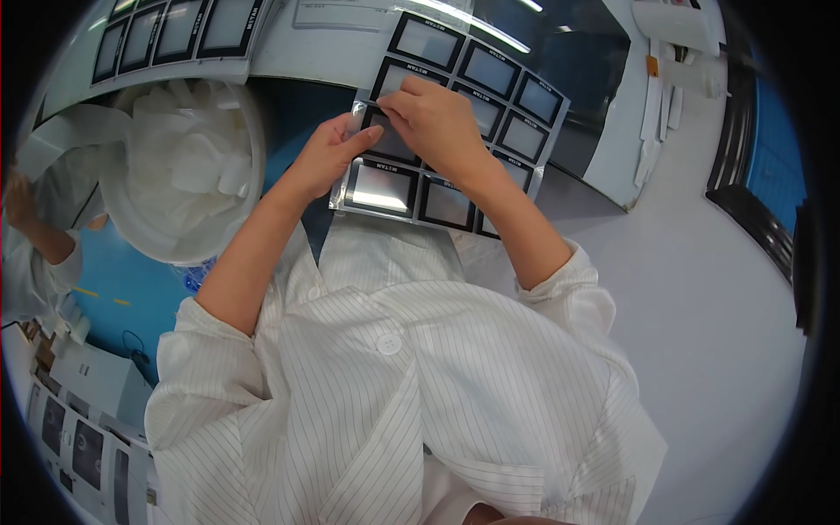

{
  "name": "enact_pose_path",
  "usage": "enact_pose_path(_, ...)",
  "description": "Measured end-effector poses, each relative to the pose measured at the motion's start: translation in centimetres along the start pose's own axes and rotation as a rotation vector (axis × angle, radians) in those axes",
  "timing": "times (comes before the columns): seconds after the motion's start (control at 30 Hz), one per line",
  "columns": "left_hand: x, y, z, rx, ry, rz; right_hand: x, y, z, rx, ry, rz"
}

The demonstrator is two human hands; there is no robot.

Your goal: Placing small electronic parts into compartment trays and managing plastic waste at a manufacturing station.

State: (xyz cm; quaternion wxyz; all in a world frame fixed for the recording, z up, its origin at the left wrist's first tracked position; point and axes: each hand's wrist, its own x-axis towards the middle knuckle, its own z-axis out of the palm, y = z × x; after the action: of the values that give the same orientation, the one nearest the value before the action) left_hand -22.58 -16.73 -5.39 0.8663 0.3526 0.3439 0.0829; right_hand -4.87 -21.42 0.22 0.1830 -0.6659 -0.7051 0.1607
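Observation:
In front of me, tilted on the bench edge, lies a glossy sheet (382, 186) divided into several rectangular panels with black borders and pale centres. My left hand (331, 156) grips its left edge, thumb stretched over the top face. Close beside it, my right hand (442, 131) is above the upper left panels. Its fingertips are pinched together near my left thumb; anything between them is too small or hidden to make out. The right wrist and forearm cover some panels in the middle of the sheet.
A round white bin (255, 157) full of crumpled translucent film stands to the left. Another black-bordered panel sheet (175, 35) lies at the far left. A co-worker's arm (44, 234) reaches in at the left edge. White papers (654, 118) hang at the far right.

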Motion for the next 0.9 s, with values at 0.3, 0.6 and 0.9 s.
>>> enact_pose_path(0.3,-0.1,0.4,0.0,0.021,-0.007,0.006,-2.2,1.5,-2.0,-0.009,-0.018,0.028)
enact_pose_path(0.6,-0.4,0.8,0.1,0.096,-0.007,0.024,-4.6,2.9,-3.8,-0.004,-0.053,0.102)
enact_pose_path(0.9,-0.3,0.5,-0.3,0.092,-0.005,0.000,-7.4,4.5,-5.9,-0.048,-0.084,0.151)
